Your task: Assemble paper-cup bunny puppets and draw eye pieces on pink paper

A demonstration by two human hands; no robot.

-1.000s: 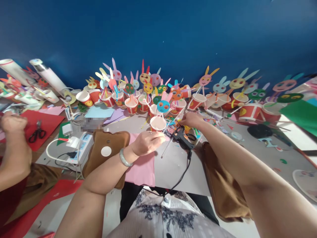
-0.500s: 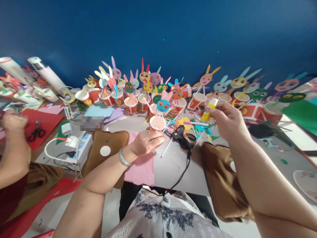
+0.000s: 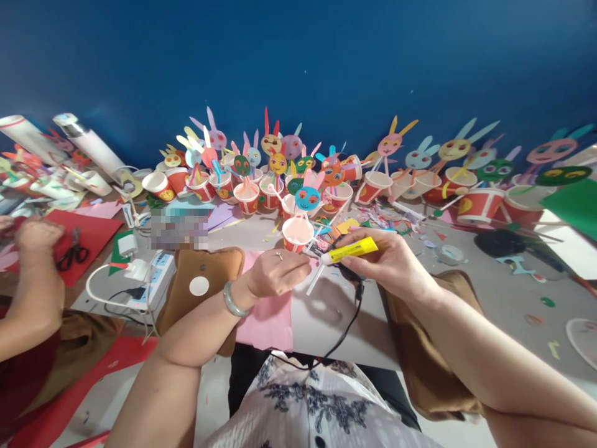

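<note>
My right hand (image 3: 396,264) grips a yellow glue tube (image 3: 354,249) with a white tip, held aslant above the table and pointing towards my left hand (image 3: 280,272). The left fingers are pressed together; anything between them is too small or hidden to name. Just beyond stands a red and white paper cup (image 3: 297,234), with a blue rabbit face (image 3: 308,198) with pink ears above it. A black glue gun lies mostly hidden under my right hand, its cord (image 3: 347,326) running to the table's front edge. A white stick (image 3: 316,280) lies between my hands.
Several paper cups with rabbit faces (image 3: 375,185) line the blue wall. Brown cushions (image 3: 217,270) lie left and right. A power strip (image 3: 156,278), scissors (image 3: 73,252) and coloured paper scraps are about. At far left, another person's hand (image 3: 40,236) rests over red paper.
My right hand has brought the yellow glue tube left and down from above the scraps, close to my left hand. The left hand has barely moved. The other person's hands shifted slightly right.
</note>
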